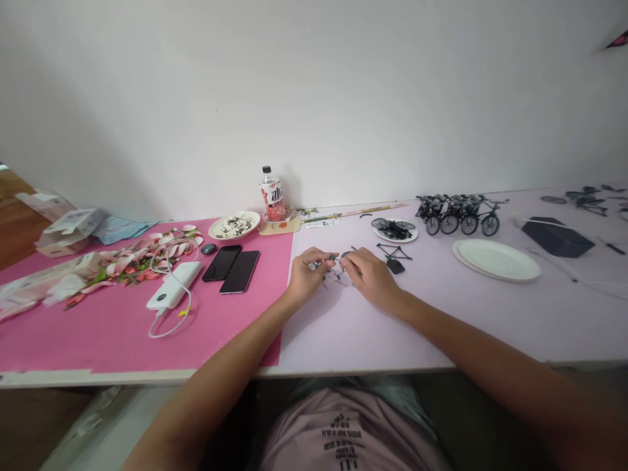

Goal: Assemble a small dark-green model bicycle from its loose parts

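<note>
Plate (414,236) beyond right hand (371,275) holds black bicycle parts (394,229)

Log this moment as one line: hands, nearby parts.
left hand: pinching small dark part; right hand: grip unclear; right of hands: miniature bicycle frame; farther right: miniature bicycles

The left grip (307,273) pinches a small dark part (331,258) beside the right grip (371,275).

Unreadable print on bottle (274,197), shirt (350,428).
</note>
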Demonstrator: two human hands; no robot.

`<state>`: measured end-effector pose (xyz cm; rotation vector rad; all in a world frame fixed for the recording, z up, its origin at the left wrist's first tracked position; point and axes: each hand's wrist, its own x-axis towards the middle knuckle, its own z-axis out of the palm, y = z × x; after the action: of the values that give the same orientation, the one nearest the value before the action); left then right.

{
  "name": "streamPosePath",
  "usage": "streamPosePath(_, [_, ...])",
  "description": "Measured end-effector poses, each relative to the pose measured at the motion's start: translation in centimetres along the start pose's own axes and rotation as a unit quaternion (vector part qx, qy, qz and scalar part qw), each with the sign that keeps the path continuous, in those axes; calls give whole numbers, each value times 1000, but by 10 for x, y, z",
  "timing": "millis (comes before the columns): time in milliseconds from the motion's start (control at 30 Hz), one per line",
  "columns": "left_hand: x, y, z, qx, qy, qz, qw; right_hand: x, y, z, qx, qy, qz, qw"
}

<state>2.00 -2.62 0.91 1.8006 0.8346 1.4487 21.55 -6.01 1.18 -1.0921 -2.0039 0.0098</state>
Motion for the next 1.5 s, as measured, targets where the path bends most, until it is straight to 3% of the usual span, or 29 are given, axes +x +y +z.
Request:
streamPosePath(167, [-1, 0, 3, 13, 8, -21, 1000, 1, -4, -2, -12, 24, 3, 1000])
streamPosePath(533, [3, -3, -3, -11, 16, -46, 999, 7, 15, -5, -22, -32, -41, 998])
streamPosePath(700, [3, -6, -5, -10, 13, -52, 999, 4, 17, -4, 5, -81, -15, 997])
streamPosePath(833, [-1, -7, -2, -5, 20, -54, 998, 0, 6, -2, 111, -86, 58, 988])
streamPosePath(933, [-5, -6, 0, 14, 35, -33, 999, -1, -4, -4, 284, -147, 175, 931])
streamPosePath(1033, [-8, -4, 0, 39, 44, 22, 998, 2, -8, -5, 472, -200, 270, 815])
streamPosePath(1100, [-8, -4, -1, 55, 40, 64, 996, 3, -6, -4, 547, -213, 298, 753])
streamPosePath(1167, [-6, -3, -2, 72, 32, 93, 993, 4, -4, -2, 574, -204, 306, 732])
streamPosePath(1233, [-5, -3, -3, 86, 26, 94, 992, 4, -2, 2, 569, -186, 303, 742])
streamPosePath(1333, [-3, -3, -3, 101, 25, 64, 993, 4, -1, 5, 525, -169, 290, 783])
streamPosePath(1433, [-2, -3, -1, 111, 28, 36, 993, 3, -1, 5, 453, -157, 260, 838])
streamPosePath(1500, [-2, -4, 0, 113, 23, 27, 993, 3, -1, 4, 370, -141, 224, 890])
